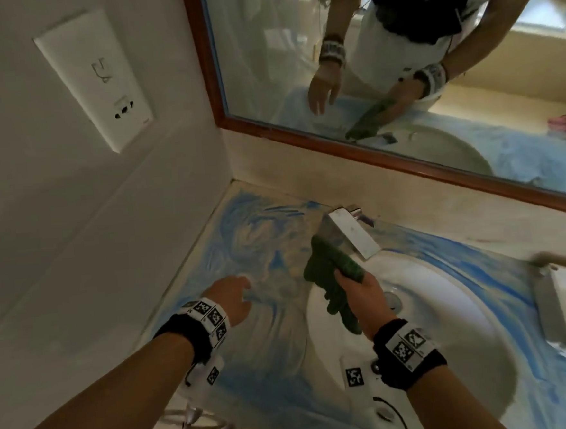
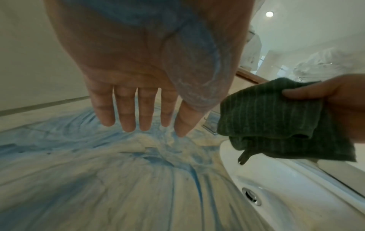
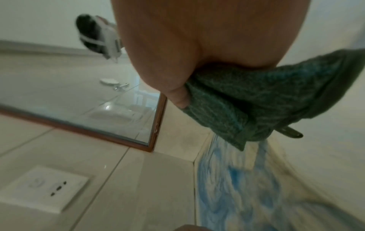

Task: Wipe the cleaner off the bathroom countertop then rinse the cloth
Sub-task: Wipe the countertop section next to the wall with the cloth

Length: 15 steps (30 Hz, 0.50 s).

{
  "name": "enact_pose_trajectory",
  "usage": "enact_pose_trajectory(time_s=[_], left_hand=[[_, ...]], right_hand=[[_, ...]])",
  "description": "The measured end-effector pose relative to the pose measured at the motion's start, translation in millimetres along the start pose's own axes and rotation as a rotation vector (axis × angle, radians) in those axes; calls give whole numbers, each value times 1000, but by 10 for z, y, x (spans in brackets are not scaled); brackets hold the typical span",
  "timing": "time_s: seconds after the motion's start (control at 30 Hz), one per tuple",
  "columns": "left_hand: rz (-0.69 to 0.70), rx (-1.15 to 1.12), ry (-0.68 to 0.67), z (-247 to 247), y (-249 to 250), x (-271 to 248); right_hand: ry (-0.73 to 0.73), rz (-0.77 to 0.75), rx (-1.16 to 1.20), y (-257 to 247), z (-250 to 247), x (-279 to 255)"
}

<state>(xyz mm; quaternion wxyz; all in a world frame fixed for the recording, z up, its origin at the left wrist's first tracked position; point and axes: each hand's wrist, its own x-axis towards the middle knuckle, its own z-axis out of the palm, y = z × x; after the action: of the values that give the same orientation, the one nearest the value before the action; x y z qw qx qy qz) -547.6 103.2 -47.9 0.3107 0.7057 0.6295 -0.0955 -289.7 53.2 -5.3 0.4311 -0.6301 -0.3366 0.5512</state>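
The cloth (image 1: 333, 277), dark green and bunched, hangs from the right hand (image 1: 364, 295), which grips it by one fold with thumb and fingers curled round it; it is in the air over the left rim of the sink (image 1: 448, 303), just in front of the tap (image 1: 350, 233), touching nothing below. Its long axis runs from the tap end down toward the person. The blue cleaner (image 1: 243, 234) to be wiped lies to the left of the cloth, smeared across the counter (image 1: 284, 348) out to the corner at the wall. So the right hand would likely carry the cloth leftward and down. The left hand (image 1: 230, 298) is nearer that patch, flat with straight fingers just above it, holding nothing. The left wrist view alone shows that palm coated with bluish foam and the cloth's ribbed weave. The right wrist view alone shows a small tab hanging from the cloth (image 3: 256, 109). Only the head view shows cleaner also streaked right of the sink.
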Motion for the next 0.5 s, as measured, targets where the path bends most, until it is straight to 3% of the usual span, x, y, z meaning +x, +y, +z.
enact_pose_trajectory(time_s=[0.17,0.27,0.33,0.5], left_hand=[[35,128,-66,-126,-205,417],[64,190,-51,-177,-304,655],[66,250,-47,-175,-361,758],[83,270,-4,-122,-540,915]], right_hand=[[257,-91,-211,2,210,378],[288,-243,-394,47,385,658],[215,-214,-636,125,524,812],[-220,-109,-1248,542,759,979]])
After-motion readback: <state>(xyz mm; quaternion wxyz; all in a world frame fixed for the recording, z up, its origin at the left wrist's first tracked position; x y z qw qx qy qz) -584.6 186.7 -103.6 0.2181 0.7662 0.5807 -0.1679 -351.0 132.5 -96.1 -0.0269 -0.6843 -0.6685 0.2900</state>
